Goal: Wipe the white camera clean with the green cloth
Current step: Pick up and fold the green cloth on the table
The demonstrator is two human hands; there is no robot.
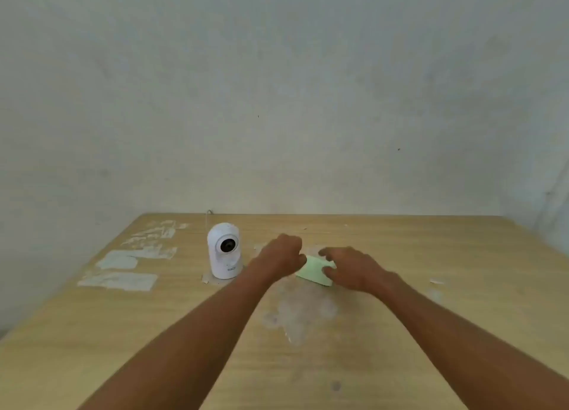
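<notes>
White camera [223, 250] stands upright on counter [400, 332], untouched, left of both hands. Green cloth [314, 271] is pinched by clenched left hand [281, 254]; right hand [351, 268] laid loosely over it, likely for gathering.

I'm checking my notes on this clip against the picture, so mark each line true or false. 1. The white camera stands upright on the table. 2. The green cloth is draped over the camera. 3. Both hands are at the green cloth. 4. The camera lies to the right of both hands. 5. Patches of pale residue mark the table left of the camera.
1. True: the white camera stands upright on the wooden table, lens facing the viewer.
2. False: the green cloth lies on the table, apart from the camera.
3. True: the left hand and the right hand meet at the cloth.
4. False: it stands left of both hands.
5. True: pale residue patches show there.
</notes>
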